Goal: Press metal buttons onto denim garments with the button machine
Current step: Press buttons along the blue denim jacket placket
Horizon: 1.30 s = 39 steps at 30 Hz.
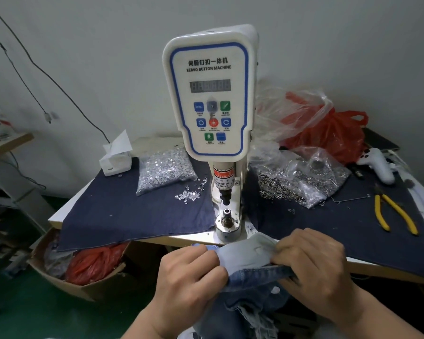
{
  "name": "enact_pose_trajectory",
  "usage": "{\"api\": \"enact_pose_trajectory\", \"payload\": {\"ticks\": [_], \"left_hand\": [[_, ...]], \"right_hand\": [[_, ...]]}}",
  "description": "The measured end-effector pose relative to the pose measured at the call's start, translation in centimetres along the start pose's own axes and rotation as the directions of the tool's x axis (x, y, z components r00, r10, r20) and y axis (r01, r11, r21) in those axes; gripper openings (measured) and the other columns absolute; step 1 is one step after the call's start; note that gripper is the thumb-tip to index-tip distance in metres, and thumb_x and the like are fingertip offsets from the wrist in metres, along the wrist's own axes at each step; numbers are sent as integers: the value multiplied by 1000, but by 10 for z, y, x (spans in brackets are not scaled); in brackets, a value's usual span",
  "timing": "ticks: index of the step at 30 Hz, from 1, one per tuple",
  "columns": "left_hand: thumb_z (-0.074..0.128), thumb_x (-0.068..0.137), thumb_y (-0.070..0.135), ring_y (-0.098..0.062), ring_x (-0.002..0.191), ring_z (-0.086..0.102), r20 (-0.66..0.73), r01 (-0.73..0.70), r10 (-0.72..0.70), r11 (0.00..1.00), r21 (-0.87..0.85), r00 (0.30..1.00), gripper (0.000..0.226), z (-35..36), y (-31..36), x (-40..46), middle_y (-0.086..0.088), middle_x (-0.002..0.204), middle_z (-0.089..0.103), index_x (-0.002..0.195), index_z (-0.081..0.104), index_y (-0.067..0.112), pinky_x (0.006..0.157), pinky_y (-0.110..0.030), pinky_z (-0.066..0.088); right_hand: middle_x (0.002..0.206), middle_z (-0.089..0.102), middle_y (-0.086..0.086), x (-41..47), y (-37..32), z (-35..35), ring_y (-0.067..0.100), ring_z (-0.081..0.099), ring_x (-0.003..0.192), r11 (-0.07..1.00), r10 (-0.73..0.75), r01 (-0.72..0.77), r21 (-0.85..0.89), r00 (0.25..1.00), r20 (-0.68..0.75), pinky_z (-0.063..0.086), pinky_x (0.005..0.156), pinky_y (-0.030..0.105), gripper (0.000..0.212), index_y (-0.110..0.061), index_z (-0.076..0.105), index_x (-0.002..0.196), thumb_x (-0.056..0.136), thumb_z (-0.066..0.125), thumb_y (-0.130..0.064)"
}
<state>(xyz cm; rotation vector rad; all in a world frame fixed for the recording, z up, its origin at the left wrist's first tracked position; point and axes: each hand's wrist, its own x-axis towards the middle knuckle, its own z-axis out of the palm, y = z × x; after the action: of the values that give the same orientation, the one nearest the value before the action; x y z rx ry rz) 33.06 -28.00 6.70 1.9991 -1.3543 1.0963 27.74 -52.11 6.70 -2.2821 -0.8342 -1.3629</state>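
I've got the denim garment (252, 285) bunched between both hands, right at the near edge of the table (137, 238) and just in front of the button machine (209, 94). My left hand (189, 272) grips the left side of the fabric, fingers curled over a fold, and my right hand (311, 260) pinches the right side, fingertips curled onto the pale inner face of the cloth that's turned up between them. One light button (275, 289) shows on the darker denim just under my right hand, and the frayed rest of the garment hangs down toward me, below the table edge. The machine's lower die (227, 215) sits bare, just beyond my knuckles, with the punch (224, 195) raised above it. Left of the machine lies a clear bag of silvery button parts (165, 171), with a few spilled beside it; right of it another bag of metal rings (291, 184), and yellow-handled pliers (394, 215) well off to the right.
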Motion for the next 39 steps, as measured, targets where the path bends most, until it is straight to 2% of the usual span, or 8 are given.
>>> {"api": "enact_pose_trajectory", "payload": {"ticks": [5, 14, 17, 20, 23, 26, 33, 39], "left_hand": [[60, 89, 0, -21, 58, 26, 23, -2, 3, 1000, -3, 1000, 30, -2, -4, -3, -4, 65, 37, 71, 41, 15, 52, -33, 20], [64, 96, 16, -17, 56, 39, 74, 120, -123, 992, 37, 990, 22, 1, -6, -3, 2, 69, 47, 80, 49, 19, 46, -33, 34], [75, 79, 43, -6, 61, 44, 307, 356, -347, 934, 29, 886, 25, -4, -14, 2, 16, 69, 47, 78, 52, 32, 52, -24, 37], [76, 74, 56, -10, 62, 49, 521, 512, -439, 859, 5, 732, 37, -6, -29, 1, 11, 65, 51, 71, 48, 31, 56, -19, 33], [82, 76, 62, -3, 60, 52, 685, 749, -463, 635, -186, 563, 40, -9, -46, 1, 12, 67, 57, 74, 59, 30, 57, -18, 38], [79, 84, 62, -7, 73, 55, 752, 859, -426, 347, -377, 503, 39, -13, -54, 1, 10, 78, 61, 88, 67, 25, 65, -24, 45], [78, 88, 23, -23, 83, 57, 704, 782, -471, -45, -621, 531, 21, -11, -48, 15, -10, 90, 60, 97, 64, 9, 73, -29, 50], [66, 97, 15, -27, 89, 65, 796, 736, -403, -335, -588, 452, 10, -11, -39, 21, -19, 103, 63, 106, 62, 13, 81, -36, 58]], "right_hand": [[78, 66, 7, 5, -1, 0, 24, 57, 62, 999, 13, -10, -44, 997, 80, 42, 52, 37, 13, -7, 76, 97, 89, 76, -17], [71, 64, 6, 2, -2, 2, 24, 58, 56, 997, 64, -59, -58, 994, 86, 45, 48, 36, 25, -4, 75, 76, 97, 67, -16], [77, 65, -2, 2, 3, 1, 14, 61, 62, 975, 222, -224, -13, 955, 194, 50, 53, 28, 5, -9, 76, 89, 90, 72, -12], [81, 65, -20, 10, 8, -2, -1, 62, 71, 837, 476, -545, 46, 767, 430, 49, 64, 21, 13, -24, 77, 92, 85, 81, -14], [70, 67, -15, 22, 20, -5, 2, 60, 65, 582, 544, -806, 106, 483, 686, 46, 61, 21, 13, -31, 74, 75, 84, 84, -33], [66, 60, -4, 32, 31, -13, 9, 53, 63, 289, 433, -930, 227, 339, 835, 39, 64, 21, 22, -21, 75, 73, 81, 82, -40], [93, 66, 15, 36, 42, -15, 24, 62, 88, 62, 342, -968, 242, 248, 906, 42, 94, 41, 64, 8, 70, 100, 72, 79, -49], [131, 69, 13, 41, 40, -23, 34, 61, 126, 133, 247, -943, 305, 329, 911, 45, 111, 45, 39, -11, 69, 127, 98, 63, -36]]}}
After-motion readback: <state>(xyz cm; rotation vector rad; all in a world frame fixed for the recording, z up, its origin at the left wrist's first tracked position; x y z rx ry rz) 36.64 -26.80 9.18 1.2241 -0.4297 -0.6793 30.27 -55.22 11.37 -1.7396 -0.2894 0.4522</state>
